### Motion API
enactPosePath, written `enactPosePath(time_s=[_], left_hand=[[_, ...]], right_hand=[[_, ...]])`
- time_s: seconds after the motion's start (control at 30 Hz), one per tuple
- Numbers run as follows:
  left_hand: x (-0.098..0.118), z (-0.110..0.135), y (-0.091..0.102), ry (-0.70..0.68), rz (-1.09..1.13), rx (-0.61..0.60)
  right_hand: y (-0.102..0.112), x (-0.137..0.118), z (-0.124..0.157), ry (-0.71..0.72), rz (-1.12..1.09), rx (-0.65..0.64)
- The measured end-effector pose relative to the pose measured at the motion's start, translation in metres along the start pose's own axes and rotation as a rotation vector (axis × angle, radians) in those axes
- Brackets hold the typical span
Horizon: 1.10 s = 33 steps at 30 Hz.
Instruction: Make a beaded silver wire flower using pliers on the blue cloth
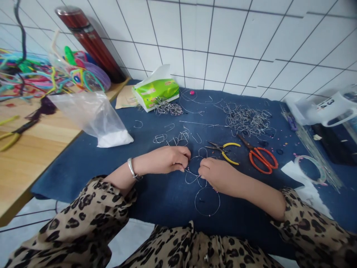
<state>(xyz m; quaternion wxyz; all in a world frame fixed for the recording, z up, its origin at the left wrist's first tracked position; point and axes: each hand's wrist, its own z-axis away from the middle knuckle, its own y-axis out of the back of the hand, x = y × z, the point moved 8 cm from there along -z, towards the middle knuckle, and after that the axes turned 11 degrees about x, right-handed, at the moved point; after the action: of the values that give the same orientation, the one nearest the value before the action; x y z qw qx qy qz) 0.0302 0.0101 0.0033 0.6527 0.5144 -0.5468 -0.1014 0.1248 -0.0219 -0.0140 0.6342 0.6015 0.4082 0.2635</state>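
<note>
My left hand (pixel 167 159) and my right hand (pixel 217 174) rest close together on a dark blue cloth (pixel 156 193). Both are closed in a pinch on a thin silver wire piece (pixel 195 176) bent into several loops. One larger wire ring (pixel 207 201) of it lies flat on the cloth just below my right hand. A silver bangle (pixel 131 168) sits on my left wrist. Both sleeves are leopard print.
Yellow-handled pliers (pixel 225 149) and orange scissors (pixel 260 156) lie right of my hands. A heap of wire scraps (pixel 247 119), a green tissue pack (pixel 156 91), a clear plastic bag (pixel 92 115) and a wooden table (pixel 30 149) with coloured wires surround the work spot.
</note>
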Motion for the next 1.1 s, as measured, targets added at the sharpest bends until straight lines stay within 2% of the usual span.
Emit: enactPosePath(time_s=[0.2,0.5,0.8,1.1], left_hand=[[0.004,0.001,-0.001,-0.030,-0.068,-0.007],[-0.001,0.000,0.008,-0.054,-0.203,0.068],[0.006,0.001,0.008,-0.118,-0.088,0.064],[-0.002,0.000,0.000,-0.067,0.022,0.058]], right_hand=[[0.005,-0.005,0.006,0.127,0.067,-0.035],[0.014,0.005,0.010,0.076,0.045,-0.036],[0.020,0.002,0.013,0.147,0.028,-0.066],[0.021,0.001,0.014,0.140,0.013,-0.055]])
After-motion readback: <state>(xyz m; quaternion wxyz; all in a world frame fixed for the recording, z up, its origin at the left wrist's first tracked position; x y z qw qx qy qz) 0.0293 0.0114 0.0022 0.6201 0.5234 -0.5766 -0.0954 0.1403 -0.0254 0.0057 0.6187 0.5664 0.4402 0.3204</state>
